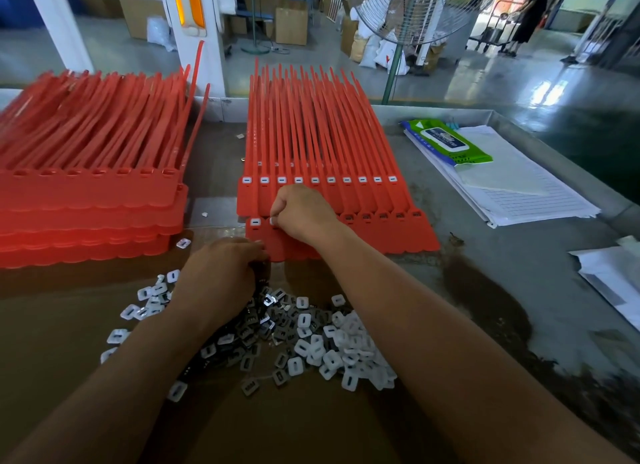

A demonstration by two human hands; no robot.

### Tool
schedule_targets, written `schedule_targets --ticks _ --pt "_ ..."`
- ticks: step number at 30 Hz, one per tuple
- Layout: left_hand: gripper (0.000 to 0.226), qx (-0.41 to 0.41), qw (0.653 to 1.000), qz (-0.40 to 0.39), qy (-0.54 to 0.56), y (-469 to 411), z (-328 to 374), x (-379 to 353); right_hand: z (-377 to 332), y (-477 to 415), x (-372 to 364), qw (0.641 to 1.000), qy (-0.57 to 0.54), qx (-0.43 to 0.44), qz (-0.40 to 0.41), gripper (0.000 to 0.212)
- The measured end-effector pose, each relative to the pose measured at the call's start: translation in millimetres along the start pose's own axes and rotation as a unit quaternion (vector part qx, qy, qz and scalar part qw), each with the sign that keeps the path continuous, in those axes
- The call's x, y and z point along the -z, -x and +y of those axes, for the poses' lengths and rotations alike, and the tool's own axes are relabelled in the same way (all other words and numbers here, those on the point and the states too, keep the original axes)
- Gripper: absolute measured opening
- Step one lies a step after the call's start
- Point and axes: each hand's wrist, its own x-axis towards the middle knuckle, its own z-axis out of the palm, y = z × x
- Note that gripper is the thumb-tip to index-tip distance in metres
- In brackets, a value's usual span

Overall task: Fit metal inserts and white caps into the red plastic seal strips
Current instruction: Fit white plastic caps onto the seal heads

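Pressing a cap into the front red strip while the other hand is reaching into the loose parts.

I am holding my right hand (302, 210) curled tight, fingers pinched onto the second socket of the near strip sheet (398, 237), beside the one white cap (255, 222) already seated. My left hand (218, 273) is lying at the sheet's front edge over the pile of caps and metal inserts (311, 339) on the counter (485, 256); I cannot tell what its fingers are holding. A finished sheet (311, 183) is lying just behind, and a taller stack (86, 200) to the left.
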Motion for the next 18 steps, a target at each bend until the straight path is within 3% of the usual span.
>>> schedule_targets --ticks 18 --pt "0.040 0.001 1.000 0.005 0.005 0.7 -1.6 -1.4 -2.9 -22.6 -1.6 0.997 -0.005 -0.069 -0.025 0.031"
